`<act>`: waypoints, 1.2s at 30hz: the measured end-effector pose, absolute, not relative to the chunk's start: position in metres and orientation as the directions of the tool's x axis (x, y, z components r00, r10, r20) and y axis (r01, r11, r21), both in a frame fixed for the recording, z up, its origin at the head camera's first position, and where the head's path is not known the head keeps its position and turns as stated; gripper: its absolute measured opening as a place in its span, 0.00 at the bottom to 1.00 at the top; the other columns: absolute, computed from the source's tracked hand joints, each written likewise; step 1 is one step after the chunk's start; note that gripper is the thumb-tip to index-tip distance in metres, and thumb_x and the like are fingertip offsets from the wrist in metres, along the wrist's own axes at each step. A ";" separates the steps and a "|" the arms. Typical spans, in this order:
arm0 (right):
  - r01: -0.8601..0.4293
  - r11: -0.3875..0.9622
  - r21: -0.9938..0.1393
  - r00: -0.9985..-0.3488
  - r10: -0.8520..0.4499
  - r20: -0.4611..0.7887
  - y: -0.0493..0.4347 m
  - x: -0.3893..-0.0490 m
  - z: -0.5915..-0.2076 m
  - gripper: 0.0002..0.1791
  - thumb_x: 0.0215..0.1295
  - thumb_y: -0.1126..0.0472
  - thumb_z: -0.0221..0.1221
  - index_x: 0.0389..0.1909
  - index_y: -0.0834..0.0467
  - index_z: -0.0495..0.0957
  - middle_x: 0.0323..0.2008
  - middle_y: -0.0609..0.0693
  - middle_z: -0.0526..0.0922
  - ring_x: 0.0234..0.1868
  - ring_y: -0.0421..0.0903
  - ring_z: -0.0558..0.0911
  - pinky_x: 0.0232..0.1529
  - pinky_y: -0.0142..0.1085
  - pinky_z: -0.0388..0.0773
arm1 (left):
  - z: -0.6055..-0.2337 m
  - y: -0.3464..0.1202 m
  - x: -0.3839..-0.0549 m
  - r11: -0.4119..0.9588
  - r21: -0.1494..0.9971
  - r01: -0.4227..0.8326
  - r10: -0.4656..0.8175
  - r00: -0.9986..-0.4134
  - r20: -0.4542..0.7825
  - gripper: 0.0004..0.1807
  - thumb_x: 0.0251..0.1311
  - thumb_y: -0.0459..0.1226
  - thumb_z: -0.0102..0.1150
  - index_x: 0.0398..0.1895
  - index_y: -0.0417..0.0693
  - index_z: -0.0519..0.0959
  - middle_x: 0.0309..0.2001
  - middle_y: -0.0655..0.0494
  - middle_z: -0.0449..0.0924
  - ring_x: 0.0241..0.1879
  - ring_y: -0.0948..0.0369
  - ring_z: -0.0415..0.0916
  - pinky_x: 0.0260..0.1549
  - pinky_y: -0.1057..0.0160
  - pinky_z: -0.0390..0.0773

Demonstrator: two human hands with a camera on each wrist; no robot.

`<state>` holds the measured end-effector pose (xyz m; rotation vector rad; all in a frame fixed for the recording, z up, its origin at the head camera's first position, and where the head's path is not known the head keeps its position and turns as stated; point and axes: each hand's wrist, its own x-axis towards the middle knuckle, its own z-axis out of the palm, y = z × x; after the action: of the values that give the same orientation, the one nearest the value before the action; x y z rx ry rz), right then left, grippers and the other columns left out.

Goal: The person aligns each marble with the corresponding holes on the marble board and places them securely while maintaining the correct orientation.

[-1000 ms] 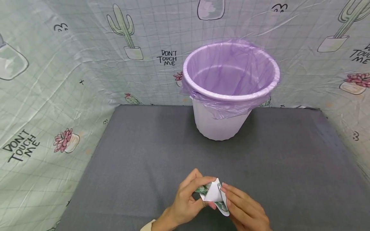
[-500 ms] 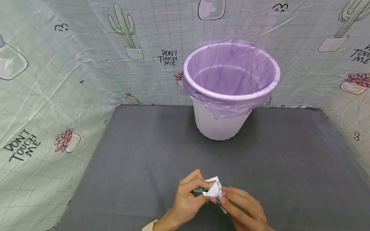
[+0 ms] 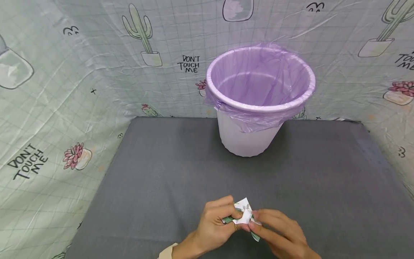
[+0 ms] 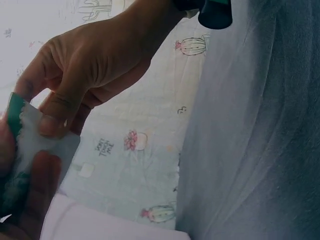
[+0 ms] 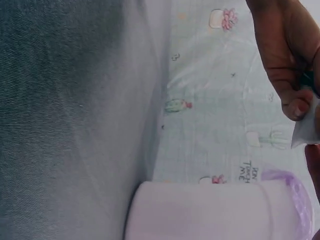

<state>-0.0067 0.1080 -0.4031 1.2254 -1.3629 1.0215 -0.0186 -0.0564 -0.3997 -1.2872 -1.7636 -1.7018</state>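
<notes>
A small, creased white-and-green packet (image 3: 247,216) with a leaf print is between both hands, low in the middle of the head view. My left hand (image 3: 215,223) pinches its left side, thumb below and curled index finger above. From the right, my right hand (image 3: 284,232) pinches the opposite side with thumb and fingertips. In the left wrist view, my right hand (image 4: 97,65) holds the packet (image 4: 32,130), which has a scalloped edge by its green band. At the right edge of the right wrist view, my left hand (image 5: 285,55) grips the packet (image 5: 305,130), partly cut off.
A white bin (image 3: 245,138) lined with a purple bag (image 3: 245,86) stands behind the hands, at the back of the dark grey table (image 3: 161,162). A printed cactus cloth (image 3: 97,64) encloses the back and sides.
The packet has been folded smaller and more crumpled between the fingers. Both hands have shifted slightly right, and my left index finger has curled further over it.
</notes>
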 end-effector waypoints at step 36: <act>-0.469 -0.458 -0.755 -0.777 -0.194 0.599 0.126 0.006 -0.433 0.18 0.43 0.90 0.51 0.36 0.73 0.73 0.37 0.61 0.76 0.38 0.47 0.77 0.35 0.32 0.76 | -0.410 -0.078 -0.045 0.237 -0.194 0.952 0.517 0.046 0.855 0.29 0.49 0.51 0.57 0.45 0.36 0.76 0.45 0.40 0.76 0.45 0.54 0.75 0.43 0.68 0.73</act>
<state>0.0059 0.1258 -0.4330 0.9610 -1.5291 2.3547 -0.0451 -0.0781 -0.4099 -1.4059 -1.6000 -0.6017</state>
